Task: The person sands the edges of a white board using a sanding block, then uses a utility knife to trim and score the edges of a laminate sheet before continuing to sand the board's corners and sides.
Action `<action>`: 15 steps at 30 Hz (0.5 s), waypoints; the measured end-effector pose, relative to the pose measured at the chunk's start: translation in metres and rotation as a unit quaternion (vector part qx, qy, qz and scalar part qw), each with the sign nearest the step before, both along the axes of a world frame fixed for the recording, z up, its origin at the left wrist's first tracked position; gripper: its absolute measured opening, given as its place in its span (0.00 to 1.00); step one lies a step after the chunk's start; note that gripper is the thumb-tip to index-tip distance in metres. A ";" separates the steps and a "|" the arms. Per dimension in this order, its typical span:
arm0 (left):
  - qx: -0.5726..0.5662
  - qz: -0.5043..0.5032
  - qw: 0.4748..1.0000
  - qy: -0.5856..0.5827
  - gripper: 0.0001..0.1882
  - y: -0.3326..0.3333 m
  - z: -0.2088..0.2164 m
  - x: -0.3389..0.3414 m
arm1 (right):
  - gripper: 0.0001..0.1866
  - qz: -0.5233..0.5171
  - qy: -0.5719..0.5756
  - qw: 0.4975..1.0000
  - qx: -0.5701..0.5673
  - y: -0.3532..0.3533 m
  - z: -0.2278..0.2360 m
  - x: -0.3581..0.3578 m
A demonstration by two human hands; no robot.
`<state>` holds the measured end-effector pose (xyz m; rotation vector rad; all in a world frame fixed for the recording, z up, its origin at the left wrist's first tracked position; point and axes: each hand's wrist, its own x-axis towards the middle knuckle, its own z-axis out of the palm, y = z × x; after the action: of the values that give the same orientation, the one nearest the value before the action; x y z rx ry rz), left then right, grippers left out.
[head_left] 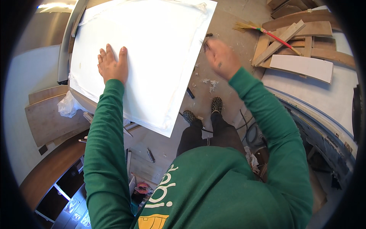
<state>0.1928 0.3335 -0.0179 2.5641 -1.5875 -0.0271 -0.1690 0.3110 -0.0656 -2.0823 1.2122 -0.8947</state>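
Observation:
A large white panel (152, 76) lies in front of me, with thin translucent wrap or film along parts of its edges. My left hand (113, 66) rests flat on it, fingers spread, holding nothing. At the panel's right edge my right hand (223, 61) is closed and a little blurred by motion. A small dark tool (209, 35) sticks out of its fingers beside the edge; most of it is hidden, so I cannot tell its kind.
White shavings (210, 83) and a dark tool (190, 92) lie on the floor by my feet. A red-handled broom (280, 40) leans over wooden pieces (320, 29) on the right. A hose (253, 131) coils near my right leg. Brown boards (53, 118) stand left.

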 end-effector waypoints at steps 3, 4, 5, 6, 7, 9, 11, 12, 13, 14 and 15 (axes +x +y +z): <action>-0.001 0.002 1.000 0.004 0.45 0.001 -0.001 0.001 | 0.10 0.088 -0.023 0.996 0.008 0.058 0.002 0.008; 0.001 0.004 1.000 0.005 0.45 0.001 0.000 0.001 | 0.10 0.120 -0.031 0.992 0.009 0.067 0.001 0.009; 0.003 0.006 1.000 0.005 0.45 0.001 0.001 0.002 | 0.11 0.091 -0.060 0.993 0.039 0.063 0.003 0.008; 0.002 0.005 1.000 0.005 0.45 0.000 0.001 0.001 | 0.12 0.060 -0.086 0.992 0.069 0.053 0.007 0.003; 0.001 0.004 1.000 0.006 0.45 0.000 0.001 0.000 | 0.13 0.030 -0.112 0.988 0.098 0.041 0.011 -0.002; 0.003 0.004 1.000 0.001 0.45 0.000 0.002 -0.001 | 0.15 -0.079 -0.109 0.966 0.221 -0.005 0.020 -0.020; 0.008 0.006 1.000 -0.008 0.44 -0.001 0.002 0.000 | 0.17 -0.149 -0.250 0.903 0.316 -0.041 0.034 -0.030; 0.007 0.004 1.000 -0.005 0.44 -0.002 0.002 -0.002 | 0.16 -0.155 -0.273 0.906 0.285 -0.053 0.032 -0.031; 0.005 0.002 1.000 -0.001 0.44 -0.002 0.002 -0.003 | 0.15 -0.161 -0.296 0.907 0.252 -0.063 0.031 -0.032; 0.005 0.004 1.000 0.002 0.44 -0.001 0.002 -0.002 | 0.14 -0.163 -0.317 0.907 0.222 -0.068 0.032 -0.030; 0.003 0.003 1.000 0.001 0.44 0.000 0.002 -0.002 | 0.17 -0.155 -0.280 0.924 0.210 -0.071 0.033 -0.031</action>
<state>0.1909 0.3335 -0.0161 2.5726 -1.5804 -0.0350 -0.2002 0.2396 -0.0321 -1.1982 1.2824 -1.1489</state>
